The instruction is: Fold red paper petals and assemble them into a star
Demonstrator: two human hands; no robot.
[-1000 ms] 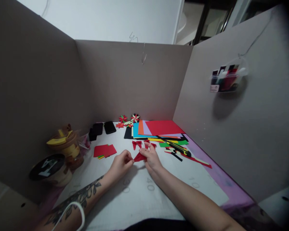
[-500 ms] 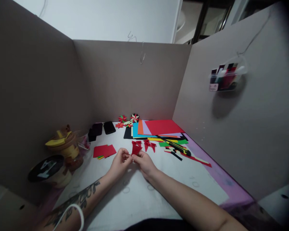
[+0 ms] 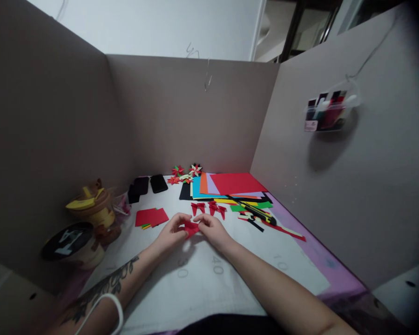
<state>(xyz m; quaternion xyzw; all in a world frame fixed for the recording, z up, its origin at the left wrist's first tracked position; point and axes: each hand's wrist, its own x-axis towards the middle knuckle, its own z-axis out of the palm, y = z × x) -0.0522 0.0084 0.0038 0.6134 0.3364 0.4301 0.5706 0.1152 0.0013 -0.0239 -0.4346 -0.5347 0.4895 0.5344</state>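
Observation:
Between my two hands is a small red piece of folded paper (image 3: 192, 229). My left hand (image 3: 174, 229) pinches its left end, and my right hand (image 3: 212, 230) has the right end between thumb and fingers. My fingers cover part of its shape. Just beyond my hands lie folded red paper pieces (image 3: 217, 209) with pointed ends. To the left of my left hand is a small pile of red paper squares (image 3: 150, 217), with green and yellow edges showing underneath.
Large coloured sheets (image 3: 235, 184) are stacked at the back. A yellow-black utility knife (image 3: 260, 214) lies on paper strips at the right. Folded paper stars (image 3: 195, 170) and a black phone (image 3: 158, 184) are at the back; pots (image 3: 94, 207) stand at the left.
The red paper has come down nearer to me and turned from upright to lying more sideways. Both hands now grip it from opposite ends, fingers arched over it.

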